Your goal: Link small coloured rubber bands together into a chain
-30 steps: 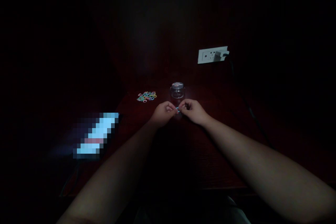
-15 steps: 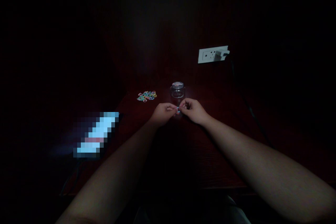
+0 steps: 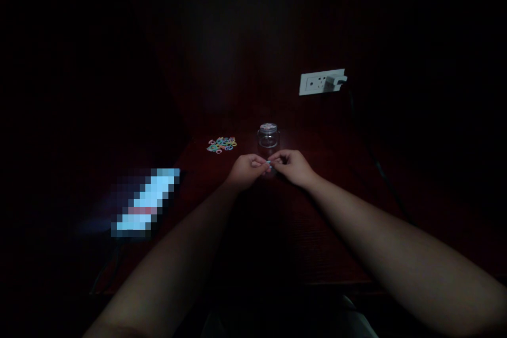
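Note:
My left hand (image 3: 247, 171) and my right hand (image 3: 292, 167) meet at the middle of the dark red table, fingertips almost touching. Between them they pinch a small light-blue band (image 3: 269, 162), most of it covered by the fingers; it looks like a small hair tie. Just beyond my hands stands a clear lidded jar (image 3: 268, 136), upright, with a printed pattern on top. A loose pile of small coloured bands (image 3: 222, 144), pink, green, yellow and blue, lies to the left of the jar.
A lit screen (image 3: 148, 203), blurred into blocks, lies at the left with a cable (image 3: 103, 269) below it. On the back wall is a white socket (image 3: 321, 82) with a plug in it. A dark cord (image 3: 380, 166) runs down at the right. The surroundings are very dark.
My fingers have shifted slightly around the light-blue band, and its visible part looks smaller than a second ago. The jar and the pile stay where they were.

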{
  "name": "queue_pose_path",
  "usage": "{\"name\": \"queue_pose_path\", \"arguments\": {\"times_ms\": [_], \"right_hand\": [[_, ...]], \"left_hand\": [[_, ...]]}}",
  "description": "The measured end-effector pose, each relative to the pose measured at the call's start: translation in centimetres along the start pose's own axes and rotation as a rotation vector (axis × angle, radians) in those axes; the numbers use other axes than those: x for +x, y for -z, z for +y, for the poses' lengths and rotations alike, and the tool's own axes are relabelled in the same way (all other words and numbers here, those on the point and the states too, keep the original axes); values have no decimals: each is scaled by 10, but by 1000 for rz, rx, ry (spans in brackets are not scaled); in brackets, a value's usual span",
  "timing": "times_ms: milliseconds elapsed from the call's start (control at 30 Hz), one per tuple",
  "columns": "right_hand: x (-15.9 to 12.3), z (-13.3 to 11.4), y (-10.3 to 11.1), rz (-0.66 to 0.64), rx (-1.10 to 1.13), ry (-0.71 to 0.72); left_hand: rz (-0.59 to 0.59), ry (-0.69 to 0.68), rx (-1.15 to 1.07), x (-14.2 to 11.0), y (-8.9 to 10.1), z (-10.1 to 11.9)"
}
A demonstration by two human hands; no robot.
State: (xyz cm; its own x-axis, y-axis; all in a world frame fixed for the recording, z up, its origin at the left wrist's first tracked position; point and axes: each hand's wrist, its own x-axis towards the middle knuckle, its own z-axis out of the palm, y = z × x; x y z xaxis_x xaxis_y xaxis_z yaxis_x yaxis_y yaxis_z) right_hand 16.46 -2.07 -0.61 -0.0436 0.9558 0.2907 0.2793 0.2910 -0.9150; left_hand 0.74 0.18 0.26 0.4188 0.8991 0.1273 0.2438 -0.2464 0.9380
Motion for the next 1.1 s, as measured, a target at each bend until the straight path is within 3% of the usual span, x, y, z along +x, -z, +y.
{"name": "queue_pose_path", "arguments": {"times_ms": [333, 833, 1100], "right_hand": [[-2, -5, -2, -50, 28, -56], [-1, -3, -2, -68, -67, 30], [0, -1, -1, -79, 2, -22]], "left_hand": [[-15, -33, 9, 0, -1, -4], [-11, -104, 59, 3, -1, -10], [-13, -129, 105, 3, -1, -9]]}}
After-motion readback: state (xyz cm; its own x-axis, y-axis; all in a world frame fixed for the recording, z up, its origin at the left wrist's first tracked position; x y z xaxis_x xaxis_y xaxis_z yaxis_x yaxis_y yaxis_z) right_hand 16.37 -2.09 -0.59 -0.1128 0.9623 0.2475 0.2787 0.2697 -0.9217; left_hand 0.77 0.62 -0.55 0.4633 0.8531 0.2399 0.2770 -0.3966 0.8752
